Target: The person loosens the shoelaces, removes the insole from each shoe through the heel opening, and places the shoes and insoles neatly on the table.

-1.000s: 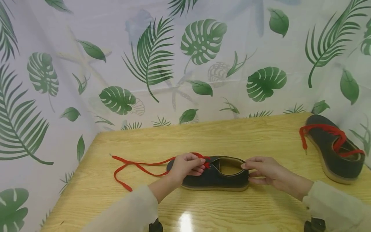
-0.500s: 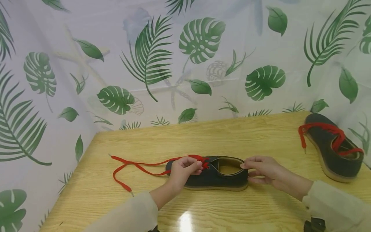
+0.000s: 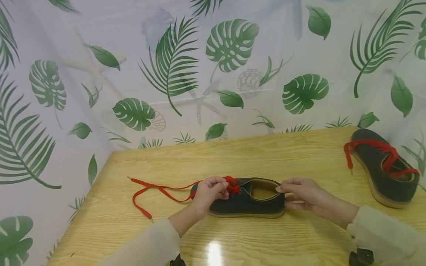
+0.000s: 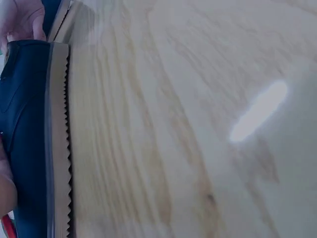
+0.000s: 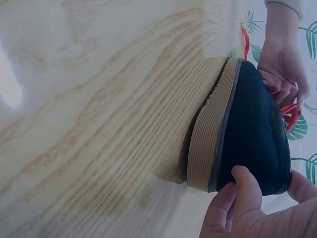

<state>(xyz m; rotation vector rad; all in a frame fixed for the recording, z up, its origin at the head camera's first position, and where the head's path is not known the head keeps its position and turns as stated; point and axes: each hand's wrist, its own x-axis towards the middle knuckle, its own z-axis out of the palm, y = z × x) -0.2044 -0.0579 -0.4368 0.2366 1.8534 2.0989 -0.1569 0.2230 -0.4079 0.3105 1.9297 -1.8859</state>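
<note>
A dark navy shoe point(image 3: 253, 207) with a tan sole lies on the table, toe to the left, opening facing up. Red shoelaces point(image 3: 235, 189) run through its eyelets, their two long ends trailing left past the toe. My left hand point(image 3: 209, 194) is over the front of the shoe, fingers curled, pinching the red lace by the eyelets. At the heel, my right hand point(image 3: 307, 195) grips the back of the shoe, one digit over the collar's rim and other fingers outside. The right wrist view shows these fingers point(image 5: 246, 191) against the heel.
A second navy shoe point(image 3: 396, 188) with red laces draped over it sits at the table's right side. Behind the wooden table point(image 3: 159, 236) hangs a white curtain point(image 3: 206, 74) printed with green leaves.
My left hand has drawn back slightly to the left, so more of the lacing shows beside its fingertips. The right hand stays at the heel, and the shoe has hardly moved.
</note>
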